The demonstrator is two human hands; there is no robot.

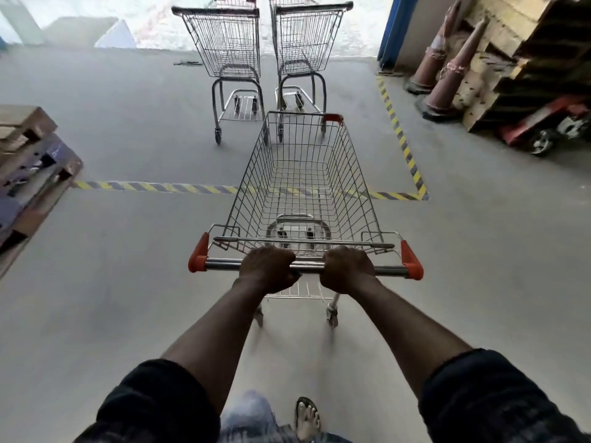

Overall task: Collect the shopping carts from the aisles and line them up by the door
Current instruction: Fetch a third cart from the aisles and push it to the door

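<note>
Grips the handle [307,267] with left hand [267,266] and right hand [347,268], each clamped round the bar with fingers curled over the top. Keeps both near the bar's middle, a short bare stretch between them. Puts neither hand nearer the load, with arms reaching forward about evenly.

Runs the long axis of the cart [303,174] straight away from the hands: handle end close, narrow nose far, basket empty. Straddles the striped floor tape [153,187] with the basket.

Sets the nose just behind the right parked cart [305,39], roughly in line with its rear frame and near its lower tray; cannot tell whether touching. Shows the left parked cart [224,39] beside that one, off to the left of the axis, with a gap between the two. Shows both parked carts tail toward the hands, before the bright doorway [153,20].

Probably calls for a straight push to close up behind the right one, or a slight swing aside to start a new file.

Flanks the route with pallets [28,148] on the left and cones [447,81] on the right, well apart from the cart.
</note>
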